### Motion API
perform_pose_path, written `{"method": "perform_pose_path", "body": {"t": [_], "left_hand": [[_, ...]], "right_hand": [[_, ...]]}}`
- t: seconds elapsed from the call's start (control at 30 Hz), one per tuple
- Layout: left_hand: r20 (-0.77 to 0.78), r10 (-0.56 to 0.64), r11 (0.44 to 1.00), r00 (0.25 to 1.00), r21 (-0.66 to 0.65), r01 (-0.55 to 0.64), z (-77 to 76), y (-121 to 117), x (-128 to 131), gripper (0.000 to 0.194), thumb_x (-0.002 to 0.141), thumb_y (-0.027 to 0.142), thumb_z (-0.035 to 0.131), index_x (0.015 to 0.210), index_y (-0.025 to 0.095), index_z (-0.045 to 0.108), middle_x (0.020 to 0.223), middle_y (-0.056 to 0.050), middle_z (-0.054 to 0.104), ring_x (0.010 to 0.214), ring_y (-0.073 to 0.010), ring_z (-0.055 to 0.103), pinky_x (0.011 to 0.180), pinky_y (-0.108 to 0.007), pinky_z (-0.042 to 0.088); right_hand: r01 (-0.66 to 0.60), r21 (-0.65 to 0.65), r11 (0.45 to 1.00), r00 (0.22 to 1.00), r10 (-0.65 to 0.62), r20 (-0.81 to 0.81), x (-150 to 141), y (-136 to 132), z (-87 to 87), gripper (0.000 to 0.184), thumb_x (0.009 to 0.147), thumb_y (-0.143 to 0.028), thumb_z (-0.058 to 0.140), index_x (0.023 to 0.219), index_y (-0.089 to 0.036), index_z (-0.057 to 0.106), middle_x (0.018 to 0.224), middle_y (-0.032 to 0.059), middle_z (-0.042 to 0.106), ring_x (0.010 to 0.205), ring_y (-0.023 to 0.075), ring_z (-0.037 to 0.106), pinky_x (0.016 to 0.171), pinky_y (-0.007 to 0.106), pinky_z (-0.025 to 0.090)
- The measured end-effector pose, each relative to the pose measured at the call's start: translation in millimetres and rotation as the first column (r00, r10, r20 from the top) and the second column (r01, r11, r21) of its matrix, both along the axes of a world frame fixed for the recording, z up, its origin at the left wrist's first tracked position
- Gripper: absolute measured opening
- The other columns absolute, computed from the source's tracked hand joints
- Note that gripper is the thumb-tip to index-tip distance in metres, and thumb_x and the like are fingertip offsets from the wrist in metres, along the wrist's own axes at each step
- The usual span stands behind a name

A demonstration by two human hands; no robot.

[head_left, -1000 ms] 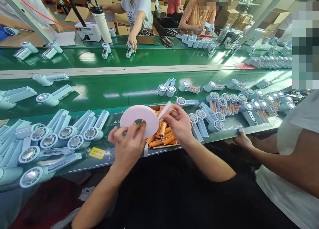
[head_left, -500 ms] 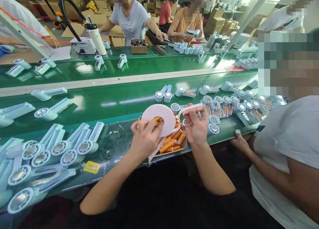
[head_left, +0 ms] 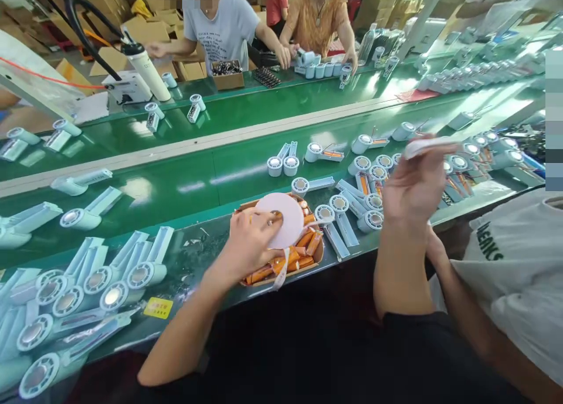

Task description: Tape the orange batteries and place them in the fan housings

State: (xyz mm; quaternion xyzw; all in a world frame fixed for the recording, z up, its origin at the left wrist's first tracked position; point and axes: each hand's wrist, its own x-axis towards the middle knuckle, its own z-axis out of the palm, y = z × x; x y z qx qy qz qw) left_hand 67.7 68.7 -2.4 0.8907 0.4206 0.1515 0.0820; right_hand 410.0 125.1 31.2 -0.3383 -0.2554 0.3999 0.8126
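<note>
My left hand (head_left: 253, 234) grips a roll of white tape (head_left: 290, 216), its fingers at the core hole. The roll is over a cardboard box (head_left: 306, 270) of orange wrapped battery cells (head_left: 314, 243), and a loose tape end (head_left: 281, 270) hangs down the box's front. To the right, my right hand (head_left: 411, 187) is raised over the bench, blurred and closed. A white tape strip (head_left: 431, 145) shows along the top of its fingers; the orange cell under it is mostly hidden. Pale blue fan housings (head_left: 338, 204) lie between box and right hand.
More pale blue housings (head_left: 101, 279) crowd the bench at left, near a yellow label (head_left: 158, 308). A green conveyor (head_left: 197, 187) runs behind. Close on my right sits a co-worker in a white shirt (head_left: 519, 257); two more people work across the line.
My right hand has moved right and up, away from the roll, with the taped cell. The tape no longer spans between my hands. My left hand stays over the box, and the view has shifted.
</note>
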Motion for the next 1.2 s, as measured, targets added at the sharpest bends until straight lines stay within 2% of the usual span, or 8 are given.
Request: {"method": "perform_pose_path", "body": {"t": [0.2, 0.37, 0.57, 0.73, 0.87, 0.97, 1.07, 1.2], "left_hand": [[0.013, 0.124, 0.932, 0.992, -0.344, -0.112, 9.3, 150, 20, 0.056, 0.104, 0.062, 0.044, 0.117, 0.021, 0.081, 0.113, -0.009, 0.079, 0.106, -0.0264, 0.069, 0.094, -0.036, 0.054], [-0.248, 0.239, 0.928, 0.939, -0.227, -0.296, -4.5, 231, 87, 0.061, 0.082, 0.045, 0.078, 0.138, 0.022, 0.069, 0.139, -0.018, 0.069, 0.133, -0.0410, 0.060, 0.108, -0.048, 0.051], [-0.343, 0.149, 0.930, 0.927, -0.270, -0.249, -5.1, 241, 23, 0.050, 0.075, 0.027, 0.077, 0.124, 0.023, 0.074, 0.128, -0.015, 0.073, 0.120, -0.0353, 0.069, 0.106, -0.044, 0.052], [-0.335, 0.120, 0.920, 0.935, -0.315, -0.232, -13.9, 207, -68, 0.036, 0.066, 0.012, 0.076, 0.100, 0.023, 0.080, 0.134, -0.013, 0.071, 0.127, -0.0346, 0.064, 0.108, -0.043, 0.051], [-0.234, 0.142, 0.926, 0.962, -0.313, -0.213, -32.0, 197, -78, 0.014, 0.076, 0.015, 0.078, 0.088, 0.022, 0.078, 0.132, -0.008, 0.073, 0.138, -0.0304, 0.056, 0.118, -0.041, 0.045], [-0.126, 0.186, 0.926, 0.974, -0.309, -0.217, -43.2, 201, -69, 0.015, 0.094, 0.033, 0.074, 0.101, 0.019, 0.076, 0.130, -0.008, 0.073, 0.134, -0.0269, 0.059, 0.119, -0.049, 0.044], [-0.018, 0.271, 0.914, 0.962, -0.307, -0.263, -51.4, 203, -62, 0.032, 0.102, 0.043, 0.067, 0.120, 0.017, 0.071, 0.133, -0.010, 0.069, 0.125, -0.0266, 0.064, 0.111, -0.053, 0.052], [0.093, 0.386, 0.880, 0.918, -0.336, -0.336, -58.3, 204, -56, 0.035, 0.103, 0.043, 0.066, 0.129, 0.019, 0.067, 0.134, -0.011, 0.068, 0.119, -0.0253, 0.067, 0.104, -0.050, 0.058]], "right_hand": [[-0.118, -0.035, 0.992, 0.991, 0.120, 0.056, -36, -51, -38.2, 0.049, 0.073, -0.031, 0.098, 0.115, -0.033, 0.074, 0.101, -0.0024, 0.085, 0.090, 0.0156, 0.083, 0.074, 0.021, 0.068], [-0.089, -0.057, 0.994, 0.988, 0.095, 0.118, -39, -60, -28.6, 0.052, 0.071, -0.037, 0.100, 0.116, -0.036, 0.073, 0.100, -0.0010, 0.085, 0.085, 0.0183, 0.083, 0.073, 0.027, 0.069], [-0.011, -0.041, 0.999, 0.980, 0.019, 0.200, -12, -59, -18.1, 0.064, 0.061, -0.054, 0.102, 0.116, -0.032, 0.077, 0.090, 0.0006, 0.083, 0.072, 0.0205, 0.081, 0.069, 0.032, 0.069], [-0.274, -0.131, 0.953, 0.905, 0.301, 0.300, -48, -12, -13.7, 0.056, 0.070, -0.042, 0.099, 0.119, -0.027, 0.075, 0.092, 0.0034, 0.084, 0.077, 0.0223, 0.082, 0.072, 0.036, 0.069], [-0.577, -0.201, 0.792, 0.630, 0.588, 0.507, -129, 61, -11.3, 0.054, 0.074, -0.035, 0.091, 0.122, -0.020, 0.073, 0.091, 0.0036, 0.084, 0.081, 0.0212, 0.081, 0.080, 0.039, 0.067], [-0.586, -0.395, 0.707, 0.241, 0.618, 0.748, -179, 112, -19.0, 0.048, 0.079, -0.026, 0.082, 0.125, -0.018, 0.072, 0.089, 0.0012, 0.084, 0.079, 0.0176, 0.078, 0.086, 0.035, 0.064], [-0.429, -0.546, 0.720, -0.139, 0.545, 0.827, -200, 142, -33.5, 0.043, 0.085, -0.017, 0.073, 0.127, -0.020, 0.068, 0.090, 0.0000, 0.084, 0.078, 0.0157, 0.076, 0.086, 0.032, 0.061], [-0.330, -0.575, 0.748, -0.321, 0.484, 0.814, -200, 153, -50.0, 0.036, 0.092, -0.015, 0.064, 0.128, -0.020, 0.064, 0.092, 0.0015, 0.084, 0.081, 0.0170, 0.076, 0.087, 0.033, 0.058]]}}
